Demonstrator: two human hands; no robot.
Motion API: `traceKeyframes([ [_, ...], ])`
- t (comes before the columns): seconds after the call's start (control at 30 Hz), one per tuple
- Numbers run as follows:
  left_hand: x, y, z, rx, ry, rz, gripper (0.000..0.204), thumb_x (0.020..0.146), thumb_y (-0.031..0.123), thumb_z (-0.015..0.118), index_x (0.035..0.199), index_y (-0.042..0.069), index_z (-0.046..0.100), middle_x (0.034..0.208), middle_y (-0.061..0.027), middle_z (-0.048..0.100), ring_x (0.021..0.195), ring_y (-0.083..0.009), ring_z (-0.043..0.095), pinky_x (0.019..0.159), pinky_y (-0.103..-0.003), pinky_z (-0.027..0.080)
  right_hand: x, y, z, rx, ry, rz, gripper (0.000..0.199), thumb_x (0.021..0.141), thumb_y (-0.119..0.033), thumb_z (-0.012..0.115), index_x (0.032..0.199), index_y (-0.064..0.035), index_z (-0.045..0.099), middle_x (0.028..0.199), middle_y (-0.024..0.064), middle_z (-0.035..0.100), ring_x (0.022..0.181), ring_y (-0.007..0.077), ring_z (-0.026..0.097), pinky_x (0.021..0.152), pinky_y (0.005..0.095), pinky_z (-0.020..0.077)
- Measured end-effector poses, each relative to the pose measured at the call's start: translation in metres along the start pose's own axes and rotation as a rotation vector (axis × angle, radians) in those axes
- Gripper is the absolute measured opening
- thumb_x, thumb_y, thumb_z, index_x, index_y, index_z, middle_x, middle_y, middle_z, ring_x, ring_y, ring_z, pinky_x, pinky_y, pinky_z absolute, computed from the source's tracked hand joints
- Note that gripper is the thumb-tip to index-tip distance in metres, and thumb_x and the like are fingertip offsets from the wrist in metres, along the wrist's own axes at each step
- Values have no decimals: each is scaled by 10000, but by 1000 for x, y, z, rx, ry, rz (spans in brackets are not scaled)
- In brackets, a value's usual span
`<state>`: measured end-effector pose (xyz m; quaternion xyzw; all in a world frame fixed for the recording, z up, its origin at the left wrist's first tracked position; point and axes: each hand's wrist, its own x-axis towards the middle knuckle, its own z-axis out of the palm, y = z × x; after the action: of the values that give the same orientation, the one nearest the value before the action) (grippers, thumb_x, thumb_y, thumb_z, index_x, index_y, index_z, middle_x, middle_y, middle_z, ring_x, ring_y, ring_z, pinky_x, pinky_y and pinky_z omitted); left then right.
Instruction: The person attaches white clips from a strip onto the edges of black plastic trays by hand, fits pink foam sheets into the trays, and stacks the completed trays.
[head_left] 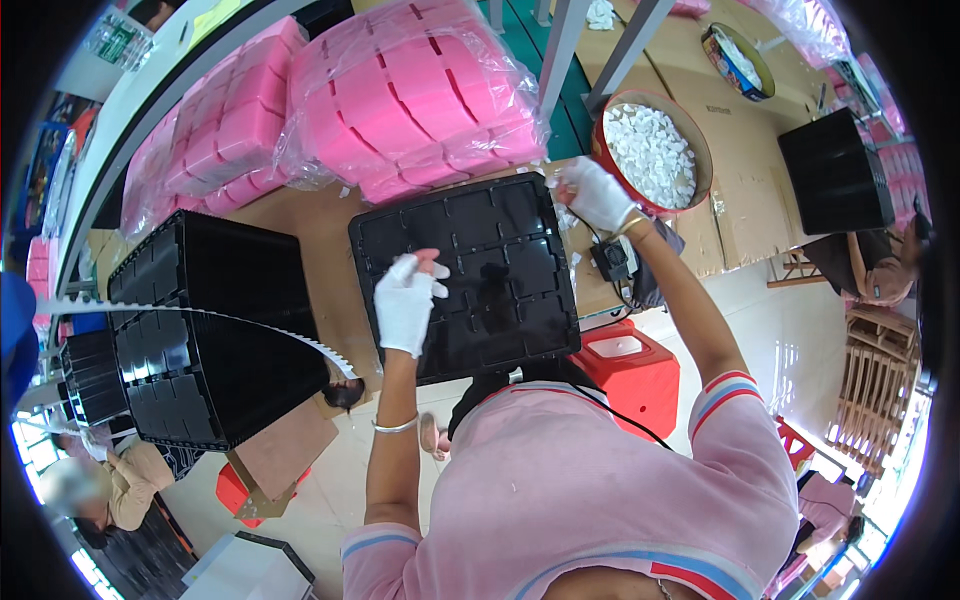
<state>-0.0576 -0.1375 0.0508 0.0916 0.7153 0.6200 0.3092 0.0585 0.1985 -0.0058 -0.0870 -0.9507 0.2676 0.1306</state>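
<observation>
Black compartment tray [500, 250] is laid flat on the wooden counter [320, 250] | left hand [407, 302], white-gloved, is rested on tray, fingers loosely curled, nothing pinched | right hand [596, 192] is placed at tray's far right corner beside red bowl of white pieces [652, 152], finger state cannot be told | bagged pink blocks [410, 95] are stacked behind
</observation>
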Motion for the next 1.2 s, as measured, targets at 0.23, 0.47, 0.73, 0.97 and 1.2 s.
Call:
traceKeyframes([
  [0.23,-25,-54,16,5,-106,-203,231,976,35,463,1090,-18,657,849,-87,676,622,-106,589,606,-236,479,20,4,47,278,-268,-165,80,733,4,676,781,-37,627,825,105,632,764,261,636,714,318,513],
  [0.47,-33,-82,13,58,-84,-273,213,971,45,493,1092,3,663,849,-84,676,623,-102,595,595,-240,476,18,-4,50,366,-471,67,127,844,-126,675,923,-71,593,827,86,684,794,260,696,711,332,527],
  [0.73,-27,-99,30,36,-102,-243,222,935,25,503,1076,26,674,831,-60,667,618,-99,591,592,-237,473,12,10,67,644,-392,293,240,774,-23,717,973,-28,583,810,72,689,794,187,690,719,307,528],
  [0.97,-25,-93,44,27,-155,-221,226,959,18,475,1083,-9,661,870,-85,670,641,-106,592,609,-234,475,10,-28,42,221,-335,311,239,798,-98,721,1006,-20,633,798,62,684,759,181,668,717,304,519],
  [1.2,9,-83,72,-157,-147,-215,223,905,23,567,1104,-5,664,905,-28,669,683,-95,625,566,-212,452,0,-20,54,688,-294,467,134,908,-139,681,981,-33,643,794,-50,582,721,50,522,668,226,449],
])
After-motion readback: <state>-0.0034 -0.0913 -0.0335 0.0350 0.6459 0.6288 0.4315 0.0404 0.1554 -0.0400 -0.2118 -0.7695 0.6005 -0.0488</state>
